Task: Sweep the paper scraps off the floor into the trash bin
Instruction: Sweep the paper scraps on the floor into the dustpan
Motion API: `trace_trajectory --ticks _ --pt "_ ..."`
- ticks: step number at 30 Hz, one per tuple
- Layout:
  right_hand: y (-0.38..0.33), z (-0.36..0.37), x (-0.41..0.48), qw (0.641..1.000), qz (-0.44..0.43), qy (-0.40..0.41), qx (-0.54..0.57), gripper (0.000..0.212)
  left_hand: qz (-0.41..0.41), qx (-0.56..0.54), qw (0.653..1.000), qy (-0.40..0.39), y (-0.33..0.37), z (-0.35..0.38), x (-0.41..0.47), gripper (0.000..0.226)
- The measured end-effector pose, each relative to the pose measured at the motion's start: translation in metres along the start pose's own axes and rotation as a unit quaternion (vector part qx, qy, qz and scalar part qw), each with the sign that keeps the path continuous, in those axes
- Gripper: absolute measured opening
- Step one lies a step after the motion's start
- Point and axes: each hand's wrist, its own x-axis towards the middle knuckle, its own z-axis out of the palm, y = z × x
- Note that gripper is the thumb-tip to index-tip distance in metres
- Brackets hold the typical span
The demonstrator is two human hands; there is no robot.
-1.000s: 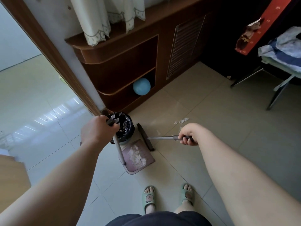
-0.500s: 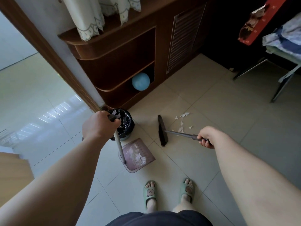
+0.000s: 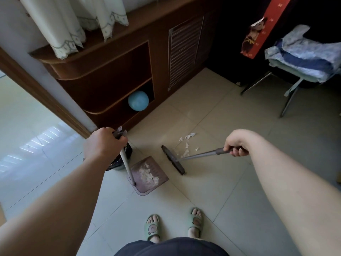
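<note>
1. The left hand (image 3: pixel 103 145) is closed in a fist around the top of the dustpan handle (image 3: pixel 127 167), which slants down to the back edge of the dustpan (image 3: pixel 149 175).
2. The dustpan rests flat on the tiled floor (image 3: pixel 230 182), just in front of the person's feet, and holds a pile of white paper scraps (image 3: pixel 148 175).
3. The right hand (image 3: pixel 237 145) is curled tight around the grey grip at the end of the broom handle (image 3: pixel 199 156).
4. The broom head (image 3: pixel 173 159) sits on the floor just to the right of the dustpan, apart from its open edge.
5. More scraps (image 3: pixel 186 145) lie loose on the tiles behind the broom head, between it and the wooden cabinet (image 3: pixel 110 74).
6. The trash bin (image 3: pixel 120 161), lined with a dark bag, stands just left of the dustpan and is mostly hidden behind the left hand and wrist.
7. A blue ball (image 3: pixel 138 100) sits on the lowest shelf of the cabinet.
8. Green slippers (image 3: pixel 152 227) cover both feet at the bottom of the view.
9. A chair (image 3: pixel 295 85) piled with folded cloth stands at the far right.
</note>
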Motion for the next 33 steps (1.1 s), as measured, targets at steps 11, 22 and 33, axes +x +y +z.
trace_trajectory --ticks 11,22,33 --pt "0.036 -0.034 0.041 0.990 0.013 0.083 -0.112 0.017 -0.027 -0.019 0.999 -0.008 0.064 0.027 -0.022 0.036" --pt "0.063 -0.077 0.022 0.966 -0.058 0.224 -0.119 0.018 -0.048 -0.068 0.996 -0.032 0.115 0.062 -0.053 0.030" --pt "0.086 -0.056 0.058 0.915 -0.091 0.351 -0.174 0.002 -0.050 -0.144 0.986 -0.072 0.161 0.103 -0.065 0.029"
